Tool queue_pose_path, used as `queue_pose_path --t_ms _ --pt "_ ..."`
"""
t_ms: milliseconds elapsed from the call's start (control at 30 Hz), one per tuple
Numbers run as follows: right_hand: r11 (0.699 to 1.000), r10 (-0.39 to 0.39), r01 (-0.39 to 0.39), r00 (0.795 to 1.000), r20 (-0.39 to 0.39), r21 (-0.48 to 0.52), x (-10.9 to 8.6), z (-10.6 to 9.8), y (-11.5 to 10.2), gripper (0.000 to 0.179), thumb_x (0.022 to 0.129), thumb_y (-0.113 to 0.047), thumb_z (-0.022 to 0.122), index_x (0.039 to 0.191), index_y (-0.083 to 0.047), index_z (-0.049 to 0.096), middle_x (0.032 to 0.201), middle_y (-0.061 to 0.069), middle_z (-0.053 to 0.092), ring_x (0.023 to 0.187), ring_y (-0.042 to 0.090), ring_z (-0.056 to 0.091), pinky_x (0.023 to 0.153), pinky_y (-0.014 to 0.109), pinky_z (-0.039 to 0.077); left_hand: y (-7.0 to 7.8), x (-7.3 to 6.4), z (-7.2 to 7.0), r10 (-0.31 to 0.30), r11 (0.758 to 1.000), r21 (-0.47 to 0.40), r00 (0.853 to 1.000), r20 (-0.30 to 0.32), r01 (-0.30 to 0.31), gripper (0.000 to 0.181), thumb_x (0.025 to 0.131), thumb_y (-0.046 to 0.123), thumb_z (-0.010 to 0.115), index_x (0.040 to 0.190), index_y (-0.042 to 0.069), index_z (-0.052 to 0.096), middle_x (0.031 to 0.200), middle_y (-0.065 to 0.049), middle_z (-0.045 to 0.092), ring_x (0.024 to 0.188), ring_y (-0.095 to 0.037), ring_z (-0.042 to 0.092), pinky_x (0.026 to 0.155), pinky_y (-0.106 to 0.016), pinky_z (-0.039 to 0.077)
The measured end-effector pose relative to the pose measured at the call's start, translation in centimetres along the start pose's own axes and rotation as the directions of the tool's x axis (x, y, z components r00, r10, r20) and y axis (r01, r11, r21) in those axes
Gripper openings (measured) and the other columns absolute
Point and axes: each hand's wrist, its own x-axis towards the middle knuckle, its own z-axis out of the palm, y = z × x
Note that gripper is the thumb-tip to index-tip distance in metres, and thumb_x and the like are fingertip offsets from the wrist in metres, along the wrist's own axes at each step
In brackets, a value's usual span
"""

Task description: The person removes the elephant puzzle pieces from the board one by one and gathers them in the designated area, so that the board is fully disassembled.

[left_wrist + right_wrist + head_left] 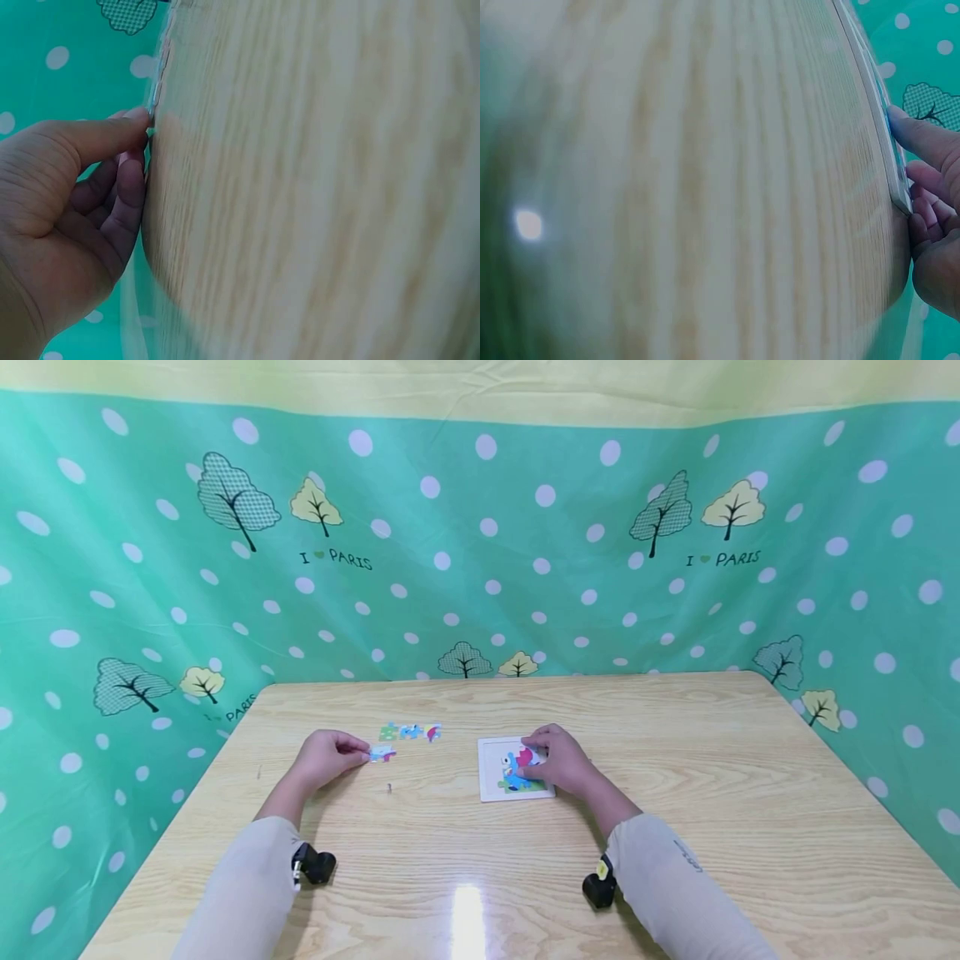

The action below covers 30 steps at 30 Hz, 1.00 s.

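Note:
In the head view, my left hand [326,757] pinches a loose jigsaw piece [382,754] with blue, white and pink on it, at the table's left. The left wrist view shows this thumb and the bent fingers [129,180] close to the tabletop. My right hand [561,762] is over a square white-framed puzzle board [491,793]. Its thumb and forefinger hold a blue and red jigsaw piece [527,758] on the board, partly covered by the hand. In the right wrist view, the board's edge [881,127] runs beside the thumb and curled fingers.
Behind the left piece, a row of jigsaw pieces [410,732] lies on the wooden table [420,860]. A tiny dark mark or bit [389,788] is nearer the front. A green dotted cloth [480,568] hangs behind the table and along its sides.

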Motion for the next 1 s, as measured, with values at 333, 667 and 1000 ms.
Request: queue_pose_path --t_ms 333,667,1000 --pt "1.0 -0.003 0.003 1.0 0.001 -0.007 0.0 0.0 0.0 0.054 0.079 -0.022 0.083 0.127 -0.007 0.064 0.125 0.006 0.052 0.12 0.027 0.049 0.106 0.043 0.039 0.8 -0.4 0.1 0.028 0.996 -0.08 0.999 -0.016 -0.029 0.026 0.088 0.013 0.073 0.111 0.001 0.071 0.099 -0.01 0.069 0.08 -0.018 0.06 0.065 -0.026 0.053" --pt "1.0 -0.001 0.001 1.0 0.006 0.016 0.0 0.0 0.1 0.054 0.079 -0.021 0.083 0.127 -0.006 0.064 0.125 0.006 0.052 0.12 0.027 0.049 0.106 0.043 0.039 3.3 -1.0 1.2 0.096 0.987 -0.126 0.995 -0.017 -0.097 0.028 0.086 0.015 0.075 0.11 0.001 0.071 0.099 -0.008 0.069 0.089 -0.022 0.059 0.068 -0.029 0.052" --pt "1.0 0.0 0.0 1.0 0.007 0.013 0.0 0.0 0.2 0.054 0.08 -0.021 0.083 0.128 -0.007 0.064 0.126 0.005 0.052 0.12 0.027 0.049 0.105 0.042 0.04 4.8 -1.1 2.3 0.138 0.976 -0.165 0.99 -0.014 -0.139 0.026 0.086 0.013 0.075 0.109 0.001 0.072 0.098 -0.006 0.07 0.093 -0.021 0.06 0.076 -0.029 0.05"
